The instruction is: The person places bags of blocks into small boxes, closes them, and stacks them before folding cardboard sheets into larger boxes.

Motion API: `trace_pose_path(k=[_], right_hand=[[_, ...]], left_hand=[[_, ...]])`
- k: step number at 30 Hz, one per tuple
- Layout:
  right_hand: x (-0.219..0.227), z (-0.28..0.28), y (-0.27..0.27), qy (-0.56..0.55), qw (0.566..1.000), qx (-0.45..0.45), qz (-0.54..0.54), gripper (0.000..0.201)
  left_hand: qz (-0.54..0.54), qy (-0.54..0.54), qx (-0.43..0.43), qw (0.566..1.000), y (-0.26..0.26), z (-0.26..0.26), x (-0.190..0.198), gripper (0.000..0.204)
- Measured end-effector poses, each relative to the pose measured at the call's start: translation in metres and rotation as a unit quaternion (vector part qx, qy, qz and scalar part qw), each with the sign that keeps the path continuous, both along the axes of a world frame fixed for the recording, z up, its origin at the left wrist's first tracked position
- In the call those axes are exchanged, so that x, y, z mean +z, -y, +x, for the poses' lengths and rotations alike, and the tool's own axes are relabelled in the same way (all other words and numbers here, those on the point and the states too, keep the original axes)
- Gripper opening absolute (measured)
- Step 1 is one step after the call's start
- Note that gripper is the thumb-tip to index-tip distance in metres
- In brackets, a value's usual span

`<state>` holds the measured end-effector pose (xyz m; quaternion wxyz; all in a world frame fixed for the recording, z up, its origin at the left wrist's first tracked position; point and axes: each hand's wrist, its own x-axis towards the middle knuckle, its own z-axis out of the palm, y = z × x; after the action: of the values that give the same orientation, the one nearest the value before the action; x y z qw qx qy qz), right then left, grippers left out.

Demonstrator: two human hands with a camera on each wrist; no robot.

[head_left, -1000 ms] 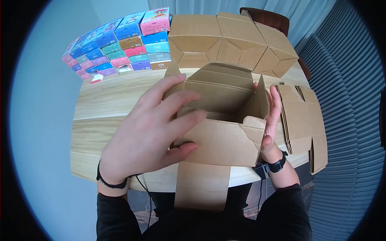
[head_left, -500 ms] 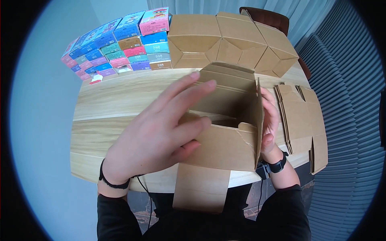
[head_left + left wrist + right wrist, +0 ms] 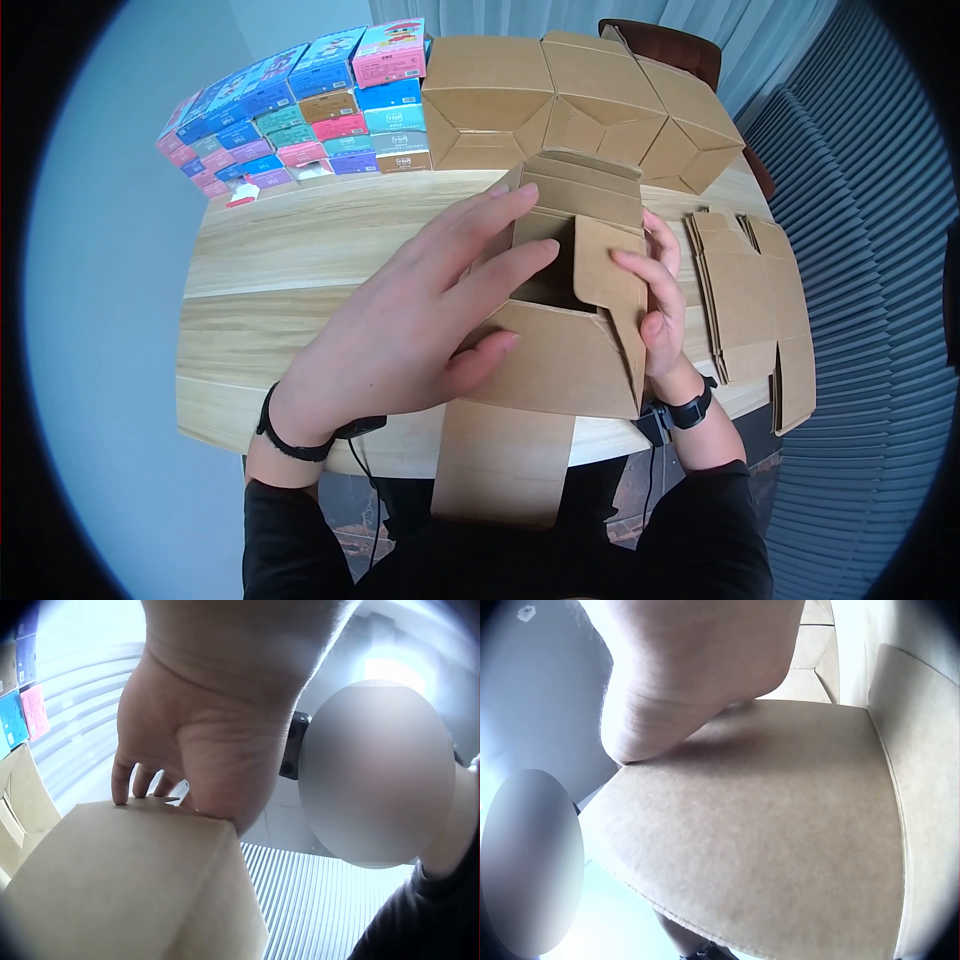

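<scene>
An upright cardboard box (image 3: 560,365) stands at the near side of the table, its top partly uncovered. My left hand (image 3: 395,310) lies over its left side, fingers extended across the opening and thumb by the near wall. In the left wrist view this hand's fingers reach over the top edge of the box (image 3: 150,877). At the right, my right hand (image 3: 663,300) lies along the wall, a fingertip pressing the right flap (image 3: 605,275), which leans inward over the opening. The far flap (image 3: 585,190) stands up; the near flap (image 3: 505,465) hangs past the table edge.
Several made-up cardboard boxes (image 3: 487,65) stand side by side at the back. Colourful small boxes (image 3: 335,105) are stacked at the back left. Flattened cardboard (image 3: 750,300) lies on the right of the table (image 3: 250,330). A chair (image 3: 665,45) is behind the boxes.
The right flap has gone from upright to folded inward under my right fingers. My left hand has moved right over the opening, and the left flap is now hidden by it.
</scene>
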<state>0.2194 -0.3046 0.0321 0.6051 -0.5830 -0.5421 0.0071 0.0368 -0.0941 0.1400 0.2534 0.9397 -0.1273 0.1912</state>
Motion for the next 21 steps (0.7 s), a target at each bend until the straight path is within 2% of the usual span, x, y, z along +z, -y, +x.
trace_pose_path(k=[2,5,8,11,14,17,21], right_hand=[[0.002,-0.002,-0.001,-0.011,1.000,-0.016,-0.005,0.076],[0.006,-0.007,-0.003,-0.044,0.999,-0.013,-0.016,0.081],[0.010,-0.008,-0.001,-0.057,0.998,-0.005,-0.033,0.083],[0.009,-0.008,0.000,-0.065,0.997,-0.005,-0.038,0.080],[0.006,-0.004,0.000,-0.073,0.996,0.004,-0.046,0.074],[0.005,-0.003,0.000,-0.073,0.996,0.012,-0.048,0.066],[0.005,-0.003,0.000,-0.062,0.997,0.004,-0.047,0.058]], left_hand=[[0.002,0.002,-0.001,1.000,-0.001,0.001,0.000,0.065],[-0.063,0.002,0.013,0.998,-0.001,0.003,-0.008,0.064],[-0.068,-0.116,-0.035,0.990,0.000,0.004,-0.001,0.062],[-0.073,-0.094,-0.020,0.993,-0.002,0.004,-0.006,0.061],[-0.066,-0.004,-0.024,0.997,0.001,0.009,-0.011,0.059],[-0.013,-0.025,-0.046,0.999,-0.001,0.009,-0.011,0.058],[-0.077,-0.027,0.037,0.996,-0.003,0.008,-0.016,0.064]])
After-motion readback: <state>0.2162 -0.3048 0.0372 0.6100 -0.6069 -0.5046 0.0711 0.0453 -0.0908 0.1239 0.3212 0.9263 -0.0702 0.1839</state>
